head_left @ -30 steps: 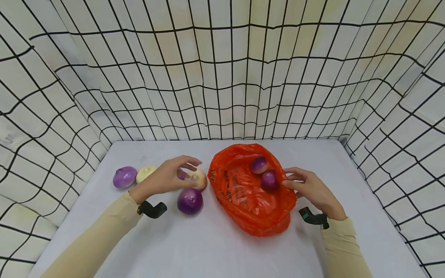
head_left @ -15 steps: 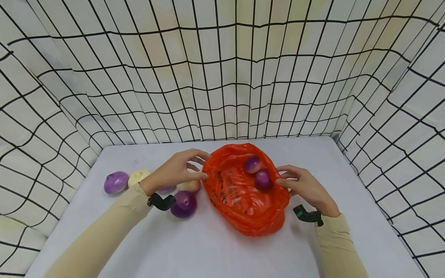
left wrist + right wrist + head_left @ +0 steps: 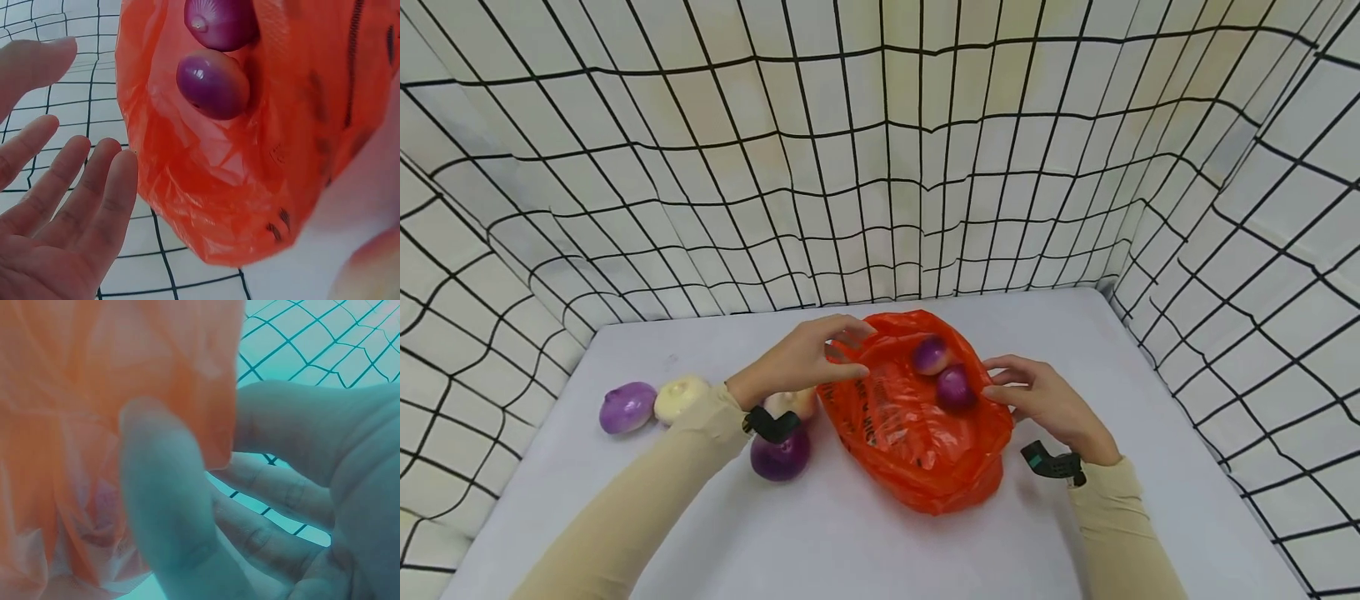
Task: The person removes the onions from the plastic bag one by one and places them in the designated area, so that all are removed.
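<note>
An orange-red plastic bag [image 3: 917, 492] lies on the table with its mouth wide open. Two purple onions, one [image 3: 931, 355] behind the other [image 3: 956, 387], rest inside it. At the bag's right rim my right hand [image 3: 1048, 407] pinches the plastic between thumb and fingers, as the right wrist view shows. My left hand [image 3: 805, 357] hovers at the left rim, fingers spread and holding nothing; in the left wrist view its fingertips overlap the bag's edge. Below that hand are a pale onion [image 3: 792, 403] and a dark purple onion [image 3: 781, 457], both partly covered by the wrist and its camera.
Farther left on the white table [image 3: 850, 550] lie a light purple onion [image 3: 627, 407] and a cream onion [image 3: 679, 397], the latter close to my left sleeve. White walls with black netting [image 3: 910, 167] enclose the back and both sides.
My left hand has moved right, from above the loose onions to the bag's left rim. The right hand keeps its hold on the right rim. The head view has shifted slightly.
</note>
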Demonstrator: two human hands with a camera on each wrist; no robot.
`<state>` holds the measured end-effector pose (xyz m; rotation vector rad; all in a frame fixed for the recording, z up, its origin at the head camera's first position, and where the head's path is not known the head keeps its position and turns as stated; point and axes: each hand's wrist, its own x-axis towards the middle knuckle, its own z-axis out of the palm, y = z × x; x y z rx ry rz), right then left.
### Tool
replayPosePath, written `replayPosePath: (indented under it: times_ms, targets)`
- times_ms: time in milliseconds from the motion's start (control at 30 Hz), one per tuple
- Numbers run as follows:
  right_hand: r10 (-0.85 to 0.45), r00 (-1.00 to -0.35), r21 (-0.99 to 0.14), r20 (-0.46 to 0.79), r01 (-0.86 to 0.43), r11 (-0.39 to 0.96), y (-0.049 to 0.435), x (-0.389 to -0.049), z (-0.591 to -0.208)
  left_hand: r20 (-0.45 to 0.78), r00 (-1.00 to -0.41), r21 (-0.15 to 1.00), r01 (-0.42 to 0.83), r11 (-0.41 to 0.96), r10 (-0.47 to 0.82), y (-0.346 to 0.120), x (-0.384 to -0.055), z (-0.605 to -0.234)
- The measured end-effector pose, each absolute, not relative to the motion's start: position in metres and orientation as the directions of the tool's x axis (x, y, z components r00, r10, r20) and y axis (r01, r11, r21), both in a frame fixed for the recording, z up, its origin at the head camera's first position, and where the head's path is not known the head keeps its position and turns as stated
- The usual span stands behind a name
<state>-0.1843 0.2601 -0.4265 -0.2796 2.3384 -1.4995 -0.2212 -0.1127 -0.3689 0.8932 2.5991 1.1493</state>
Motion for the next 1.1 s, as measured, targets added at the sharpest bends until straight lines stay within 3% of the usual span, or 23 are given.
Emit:
replayPosePath:
  times_ms: [533, 900, 1100]
  targets:
    - [-0.317, -0.927, -0.891, -0.201, 0.039, 0.452, 0.261, -0.19, -0.432, 0.01, -0.724, 0.689, 0.505, 0.52, 0.69, -0.058, -0.247, -0.393]
    - [-0.316, -0.926, -0.908, -0.208, 0.062, 0.414, 0.263, -0.19, -0.434, -0.036, -0.708, 0.633, 0.53, 0.564, 0.705, -0.029, -0.266, -0.417]
    - [-0.307, -0.927, -0.908, -0.216, 0.075, 0.412, 0.264, -0.191, -0.435, 0.018, -0.726, 0.607, 0.555, 0.569, 0.688, -0.02, -0.274, -0.426]
